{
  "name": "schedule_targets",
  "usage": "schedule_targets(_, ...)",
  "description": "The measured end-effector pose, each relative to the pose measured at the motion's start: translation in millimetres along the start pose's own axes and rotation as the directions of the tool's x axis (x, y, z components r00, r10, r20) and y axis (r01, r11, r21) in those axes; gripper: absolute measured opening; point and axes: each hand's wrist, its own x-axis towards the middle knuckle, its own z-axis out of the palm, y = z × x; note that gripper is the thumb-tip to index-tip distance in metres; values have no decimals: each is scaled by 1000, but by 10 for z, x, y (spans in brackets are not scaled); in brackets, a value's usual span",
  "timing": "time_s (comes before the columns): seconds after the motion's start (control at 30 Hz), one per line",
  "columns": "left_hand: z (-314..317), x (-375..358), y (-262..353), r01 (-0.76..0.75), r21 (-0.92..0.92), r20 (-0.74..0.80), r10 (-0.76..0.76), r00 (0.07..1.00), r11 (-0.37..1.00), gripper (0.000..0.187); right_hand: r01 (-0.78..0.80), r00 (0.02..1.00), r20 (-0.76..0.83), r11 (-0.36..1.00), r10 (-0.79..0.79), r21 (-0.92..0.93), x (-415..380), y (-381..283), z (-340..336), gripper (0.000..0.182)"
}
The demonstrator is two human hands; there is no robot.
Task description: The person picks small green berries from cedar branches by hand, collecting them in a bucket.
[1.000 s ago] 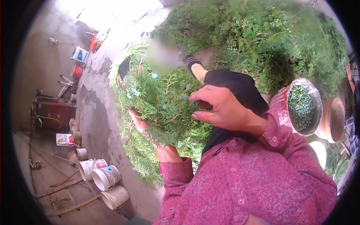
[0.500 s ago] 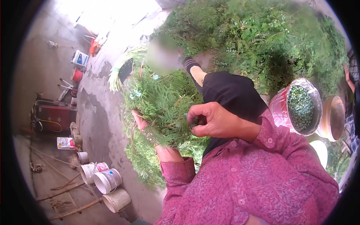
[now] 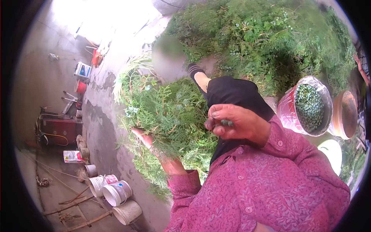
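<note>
My left hand [image 3: 143, 138] supports a leafy evergreen branch [image 3: 162, 112] from underneath, and foliage covers most of its fingers. Pale blue-green seed cones [image 3: 132, 111] dot the sprays. Above my lap, to the right of the branch, my right hand [image 3: 237, 123] is curled closed around a few small green cones [image 3: 227, 123], its thumb and fingertips drawn together. On my right stands a red and white bucket [image 3: 286, 110] holding a heap of picked green cones [image 3: 310, 108].
A large pile of cut evergreen branches [image 3: 262, 42] lies ahead. Beside the bucket is an orange-brown bucket [image 3: 344, 116]. Several white buckets [image 3: 116, 193], a wooden ladder [image 3: 83, 205] and a red machine [image 3: 60, 129] line the left side. Another person's arm [image 3: 361, 69] shows at far right.
My right hand has drawn back from the branch to the right and turned, revealing green cones in it. The branch in my left hand has shifted slightly leftward.
</note>
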Motion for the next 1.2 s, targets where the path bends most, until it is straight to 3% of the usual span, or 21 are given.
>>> schedule_targets(0.07,60,0,8,3,17,-53,-2,999,1000,70,152,985,-56,973,-163,-174,59,-40,3,6)
schedule_targets(0.1,142,-20,57,8,35,-111,-4,994,999,70,153,985,-57,973,-165,-173,106,-35,-34,6)
schedule_targets(0.17,238,-55,152,26,47,-58,-23,998,999,72,222,965,-66,922,-255,-317,193,-10,-116,9)
schedule_targets(0.23,188,20,144,129,7,-42,-129,991,992,74,206,964,-82,903,-254,-376,193,46,-44,15)
schedule_targets(0.27,226,11,146,118,-13,-160,-118,980,993,73,162,980,-45,912,-193,-377,199,69,-8,18)
schedule_targets(0.33,285,-12,171,157,-33,-162,-161,974,987,74,128,992,38,932,-122,-338,244,121,10,26)
schedule_targets(0.43,327,-46,196,194,-10,-183,-192,964,981,75,184,981,14,895,-195,-407,231,48,181,29)
schedule_targets(0.5,325,-52,194,193,32,-200,-183,963,981,75,163,982,-14,888,-187,-429,203,-1,265,29)
schedule_targets(0.57,292,-74,188,241,-55,-230,-247,941,969,76,140,983,-44,883,-179,-448,209,20,250,29)
schedule_targets(0.63,346,-100,218,186,-19,-217,-185,959,982,76,169,967,-47,771,-250,-613,257,76,219,23)
schedule_targets(0.7,374,-98,236,128,16,-201,-122,972,992,76,133,960,-118,784,-255,-606,207,40,330,21)
schedule_targets(0.83,20,83,161,171,-104,-207,-189,960,980,75,31,958,-206,788,-199,-614,200,128,263,16)
schedule_targets(0.87,13,100,183,97,-30,-290,-102,951,995,75,31,959,-204,788,-197,-615,199,114,127,16)
schedule_targets(0.9,0,121,202,28,49,-365,-8,931,998,75,-28,976,-203,872,-83,-489,186,69,-61,14)
schedule_targets(0.93,-173,66,132,-205,419,-229,321,919,885,75,-98,982,-185,929,32,-357,177,22,-118,13)
schedule_targets(0.97,-272,74,77,-205,418,-234,323,917,885,75,-102,982,-184,928,36,-359,150,21,-110,13)
schedule_targets(1.07,-302,388,228,-177,401,-256,296,920,899,75,107,988,-68,942,-136,-319,-1,-20,137,7)
schedule_targets(1.1,-249,256,197,-173,392,-259,288,922,904,75,108,989,-66,942,-135,-317,2,-48,190,7)
schedule_targets(1.17,-169,270,209,-162,366,-264,269,926,916,75,312,948,75,851,-311,-423,28,-113,329,11)
schedule_targets(1.2,-121,224,196,-155,352,-268,258,928,923,75,369,921,110,743,-374,-559,16,-162,447,15)
